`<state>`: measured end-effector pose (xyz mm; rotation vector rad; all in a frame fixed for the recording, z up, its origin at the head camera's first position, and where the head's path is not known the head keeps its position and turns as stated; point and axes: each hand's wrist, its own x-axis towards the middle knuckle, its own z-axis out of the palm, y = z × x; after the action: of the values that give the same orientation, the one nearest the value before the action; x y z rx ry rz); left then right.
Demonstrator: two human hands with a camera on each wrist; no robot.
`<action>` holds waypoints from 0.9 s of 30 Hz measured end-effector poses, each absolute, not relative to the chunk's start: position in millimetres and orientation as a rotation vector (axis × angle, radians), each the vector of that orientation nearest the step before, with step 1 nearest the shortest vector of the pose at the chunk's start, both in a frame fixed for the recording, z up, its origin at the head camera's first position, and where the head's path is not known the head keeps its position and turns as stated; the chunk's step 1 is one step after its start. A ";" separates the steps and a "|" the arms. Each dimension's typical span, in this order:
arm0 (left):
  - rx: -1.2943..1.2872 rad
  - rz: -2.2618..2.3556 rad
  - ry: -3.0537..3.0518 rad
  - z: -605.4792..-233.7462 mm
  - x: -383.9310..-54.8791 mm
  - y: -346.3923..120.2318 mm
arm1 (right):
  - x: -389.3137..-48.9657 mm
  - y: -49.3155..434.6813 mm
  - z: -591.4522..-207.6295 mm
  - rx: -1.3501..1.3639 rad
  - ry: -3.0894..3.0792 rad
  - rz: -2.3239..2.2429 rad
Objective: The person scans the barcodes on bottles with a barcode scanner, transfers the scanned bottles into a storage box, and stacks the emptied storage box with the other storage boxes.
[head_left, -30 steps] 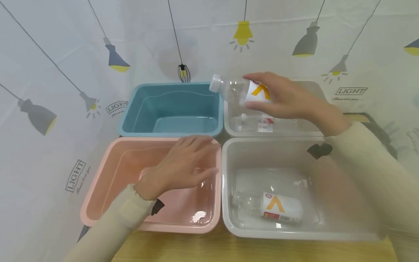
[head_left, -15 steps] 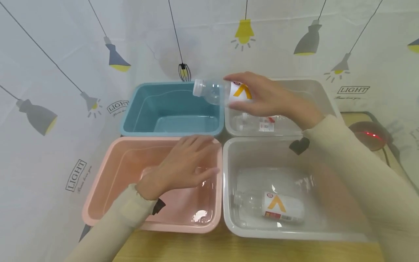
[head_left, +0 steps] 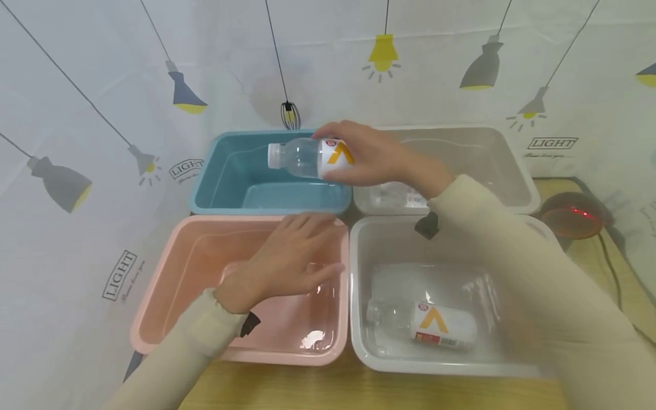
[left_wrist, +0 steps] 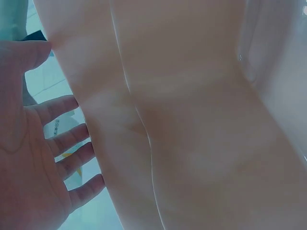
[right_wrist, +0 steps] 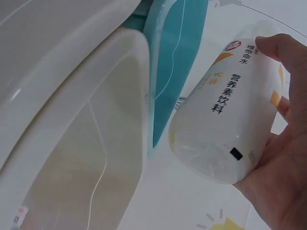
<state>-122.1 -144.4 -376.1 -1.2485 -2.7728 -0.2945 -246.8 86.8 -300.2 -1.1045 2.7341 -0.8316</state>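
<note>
The right hand (head_left: 371, 155) curls its fingers around a labelled plastic bottle (head_left: 310, 158), sideways above the blue basin (head_left: 228, 165), where a loosening grip on smooth plastic could drop it onto the rim (head_left: 282, 211); the left hand (head_left: 284, 256), fingers spread, grips nothing over the pink basin (head_left: 241, 354).

The right hand (head_left: 376, 156) has carried the clear plastic bottle (head_left: 310, 158) leftward, from mostly above the far grey basin (head_left: 512, 162) to above the blue basin (head_left: 217, 171), the cap (head_left: 275, 155) now lower in the head view. The right sleeve (head_left: 504, 256) has swung left too, uncovering a dark, red-lit rounded device (head_left: 571, 216) on the worktop (head_left: 584, 262).
</note>
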 end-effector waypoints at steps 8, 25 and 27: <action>-1.247 -0.290 -2.780 -376.6 -122.3 -145.2 | -254.6 59.4 -301.3 -1.118 2.696 -0.900; -1.255 -0.291 -2.723 -374.6 -121.3 -144.9 | -254.2 38.2 -312.9 -1.163 2.599 -0.819; -1.262 -0.294 -2.706 -375.0 -121.6 -144.7 | -253.1 40.7 -315.3 -1.172 2.598 -0.797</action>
<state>-121.6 -144.7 -375.0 -1.2618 -2.7061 -0.2944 -253.1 40.7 -315.3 -1.1720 2.5979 -0.7968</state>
